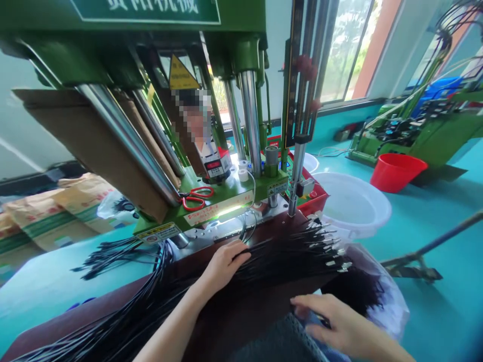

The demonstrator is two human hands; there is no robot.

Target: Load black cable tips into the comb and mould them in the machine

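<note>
Right hand (332,322): fingers parted beside near edge of worktop (245,311) | left hand (226,261): fingers curled over black cables (277,256), whether pinching, cannot tell | cables: spread across worktop; likely light, bendy, slippery together; best held mid-bundle, clear of pale tips (331,263)

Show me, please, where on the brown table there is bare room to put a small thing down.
One bare patch of the brown table lies between the black cables, the left forearm and the right hand. A narrow strip also shows between the cables and the green press. It is crowded under the left hand and towards the white connectors.
</note>
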